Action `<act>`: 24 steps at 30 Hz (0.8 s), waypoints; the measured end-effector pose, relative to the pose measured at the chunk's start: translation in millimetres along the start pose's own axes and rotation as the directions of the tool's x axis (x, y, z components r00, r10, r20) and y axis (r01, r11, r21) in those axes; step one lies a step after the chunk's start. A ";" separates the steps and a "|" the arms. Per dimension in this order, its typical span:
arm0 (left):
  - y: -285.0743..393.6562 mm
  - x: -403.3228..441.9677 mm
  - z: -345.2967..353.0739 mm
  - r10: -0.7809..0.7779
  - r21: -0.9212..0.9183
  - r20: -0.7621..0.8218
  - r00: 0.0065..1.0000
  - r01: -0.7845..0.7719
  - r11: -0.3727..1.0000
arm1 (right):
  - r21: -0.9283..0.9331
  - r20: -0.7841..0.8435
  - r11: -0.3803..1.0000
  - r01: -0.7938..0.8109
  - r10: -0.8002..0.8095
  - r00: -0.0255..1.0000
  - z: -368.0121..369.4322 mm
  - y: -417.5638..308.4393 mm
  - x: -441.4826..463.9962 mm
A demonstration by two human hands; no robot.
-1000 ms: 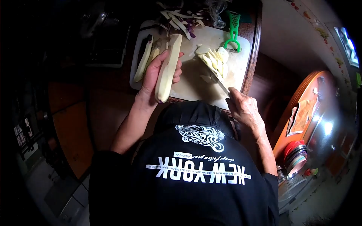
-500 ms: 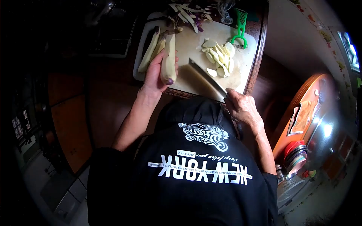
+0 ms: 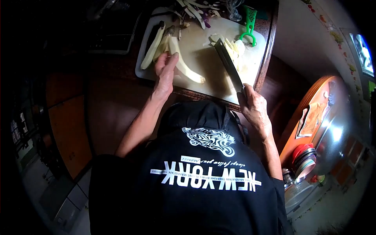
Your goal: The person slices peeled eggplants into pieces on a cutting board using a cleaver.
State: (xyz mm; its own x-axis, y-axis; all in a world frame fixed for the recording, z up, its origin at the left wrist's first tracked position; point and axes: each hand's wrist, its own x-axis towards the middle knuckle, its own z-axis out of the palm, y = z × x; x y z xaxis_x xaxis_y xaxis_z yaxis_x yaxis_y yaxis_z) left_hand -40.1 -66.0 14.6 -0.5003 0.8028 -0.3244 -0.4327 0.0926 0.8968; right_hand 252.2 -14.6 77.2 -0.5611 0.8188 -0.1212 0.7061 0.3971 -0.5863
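Note:
My left hand is closed at the upper part of a long peeled eggplant, thumb on its near side. The eggplant lies slantwise over the white cutting board, its lower end toward the right. Two more peeled eggplants rest at the board's left, one at the edge and another partly behind my left fingers. My right hand grips the handle of a knife. Its dark blade points up and left, in front of a pile of pale slices, partly hiding them.
A green peeler lies at the board's upper right. Peel strips are heaped at the far edge, near a crumpled clear plastic piece. At the right stands an orange-edged surface with a cloth and stacked bowls.
The eggplant in my left hand has swung so its lower end points right; the purple tip no longer shows. The knife has moved up and right, over the slices.

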 end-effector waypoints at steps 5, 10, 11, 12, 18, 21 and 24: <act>-0.3 -1.2 -15.5 0.157 -0.016 -0.080 0.984 -0.159 0.987 | 0.110 -0.021 0.992 0.062 -0.060 0.998 -4.4 -12.4 -3.2; -2.3 -26.2 -11.5 0.276 0.224 -0.093 0.957 -0.250 0.942 | 0.033 0.009 0.986 0.166 -0.166 0.986 6.4 -33.5 10.0; -13.4 -26.0 -17.8 0.283 0.188 -0.101 0.954 -0.261 0.947 | 0.014 0.041 0.984 0.180 -0.180 0.983 10.1 -34.7 11.8; -16.5 -27.3 -20.3 0.281 0.188 -0.102 0.954 -0.258 0.948 | -0.004 0.075 0.981 0.195 -0.194 0.978 13.3 -35.6 13.2; -20.3 -36.8 -29.0 0.198 0.136 -0.129 0.972 -0.180 0.974 | -0.035 0.147 0.965 0.258 -0.251 0.957 23.8 -43.0 19.2; -15.5 -36.1 -31.9 0.170 0.119 -0.106 0.980 -0.157 0.980 | -0.122 0.172 0.958 0.260 -0.238 0.956 24.0 -43.2 21.3; -14.6 -36.1 -32.7 0.185 0.158 -0.081 0.979 -0.171 0.972 | -0.125 0.176 0.956 0.265 -0.241 0.954 16.0 -44.8 24.7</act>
State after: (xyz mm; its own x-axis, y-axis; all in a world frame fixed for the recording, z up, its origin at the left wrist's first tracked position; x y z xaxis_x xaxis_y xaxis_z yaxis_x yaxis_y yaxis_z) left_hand -40.3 -115.6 3.4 -0.6312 0.7554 -0.1758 -0.2165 0.0461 0.9752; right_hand 199.8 -18.8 87.7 -0.7818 0.6129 -0.1149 0.5806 0.6483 -0.4925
